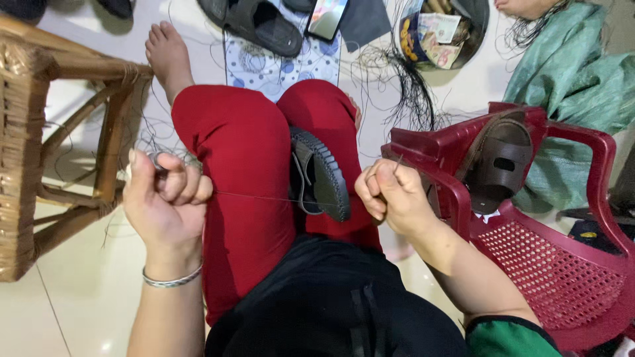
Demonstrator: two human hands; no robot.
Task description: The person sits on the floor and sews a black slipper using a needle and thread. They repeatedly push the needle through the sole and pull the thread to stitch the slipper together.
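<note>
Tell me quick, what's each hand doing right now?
Left hand: closed, pulling a taut thread.
Right hand: closed, pinching a needle.

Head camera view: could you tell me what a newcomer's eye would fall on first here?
Bright red trousers fill the centre, with a dark sandal wedged between the knees. A taut thread runs from it to the left hand; the right hand pinches a needle beside the red plastic chair.

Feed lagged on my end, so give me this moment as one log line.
left hand: fist pulling thread taut | right hand: pinching needle | sandal: wedged between red-clad knees | second sandal: on red chair
</note>
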